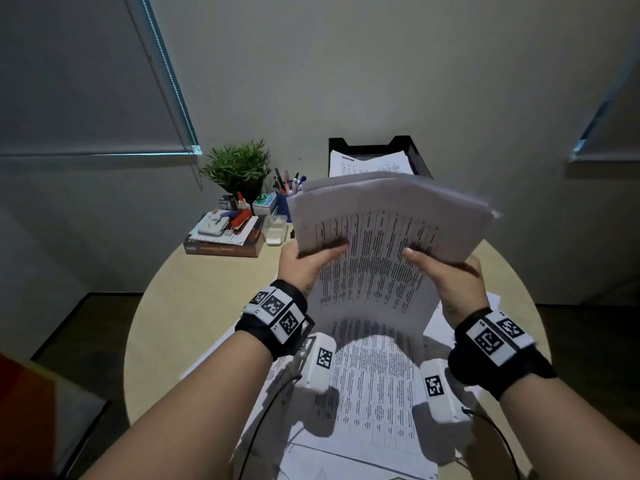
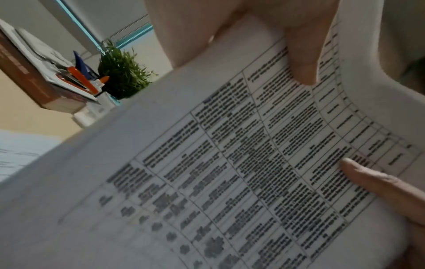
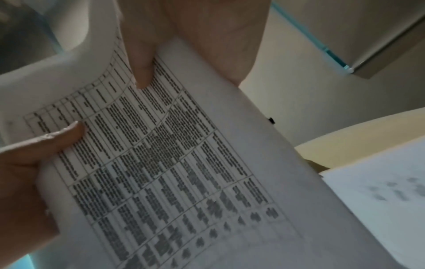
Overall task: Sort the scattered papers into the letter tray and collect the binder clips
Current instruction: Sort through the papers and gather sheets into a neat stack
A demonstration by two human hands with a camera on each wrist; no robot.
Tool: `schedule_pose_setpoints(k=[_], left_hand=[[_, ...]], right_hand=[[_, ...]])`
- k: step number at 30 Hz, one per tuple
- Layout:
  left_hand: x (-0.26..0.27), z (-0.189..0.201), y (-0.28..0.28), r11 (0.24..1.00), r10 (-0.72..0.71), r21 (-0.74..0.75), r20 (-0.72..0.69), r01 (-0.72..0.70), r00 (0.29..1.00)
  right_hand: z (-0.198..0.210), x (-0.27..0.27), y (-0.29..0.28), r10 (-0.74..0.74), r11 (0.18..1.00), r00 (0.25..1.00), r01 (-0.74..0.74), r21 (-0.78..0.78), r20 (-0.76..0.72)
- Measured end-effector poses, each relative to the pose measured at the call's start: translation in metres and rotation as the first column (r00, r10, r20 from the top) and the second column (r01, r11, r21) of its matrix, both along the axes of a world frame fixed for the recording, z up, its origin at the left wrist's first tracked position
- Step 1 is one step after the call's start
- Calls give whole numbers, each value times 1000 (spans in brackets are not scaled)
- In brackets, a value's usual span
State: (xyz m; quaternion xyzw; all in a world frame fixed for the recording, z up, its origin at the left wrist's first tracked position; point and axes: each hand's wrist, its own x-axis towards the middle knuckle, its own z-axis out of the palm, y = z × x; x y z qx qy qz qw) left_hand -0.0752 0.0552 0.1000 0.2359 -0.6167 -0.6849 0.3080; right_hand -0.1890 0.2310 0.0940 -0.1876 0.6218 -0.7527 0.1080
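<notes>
A thick stack of printed papers (image 1: 384, 230) is held up above the round table, its top edge curling away from me. My left hand (image 1: 308, 258) grips its left side, thumb on the printed face. My right hand (image 1: 446, 268) grips the right side the same way. In the left wrist view the stack of papers (image 2: 230, 163) fills the frame with the left thumb (image 2: 301, 60) pressed on it. The right wrist view shows the papers (image 3: 174, 154) under the right thumb (image 3: 142, 72). The black letter tray (image 1: 414, 150) stands behind the stack with sheets inside. I see no binder clips.
More loose printed sheets (image 1: 367, 393) lie on the beige table (image 1: 194, 299) under my wrists. At the back left are a pile of books (image 1: 225, 242) with a stapler, a potted plant (image 1: 239, 169), a pen cup (image 1: 289, 188) and a clear small box (image 1: 275, 228).
</notes>
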Motion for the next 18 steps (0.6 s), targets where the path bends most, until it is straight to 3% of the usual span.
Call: schedule_pose_setpoints(k=[4, 11, 15, 18], left_hand=[[3, -33, -1, 999, -49, 25, 248, 44, 968], [-2, -34, 0, 999, -6, 34, 133, 1, 991], [0, -65, 3, 996, -10, 91, 341, -22, 940], [-2, -74, 1, 993, -53, 115, 434, 3, 900]], right_hand=[[-27, 3, -1, 55, 980, 994, -73, 187, 99], [-28, 0, -6, 14, 993, 995, -25, 116, 94], [-58, 11, -12, 9, 951, 971, -82, 297, 238], [-60, 14, -10, -15, 934, 968, -76, 350, 251]])
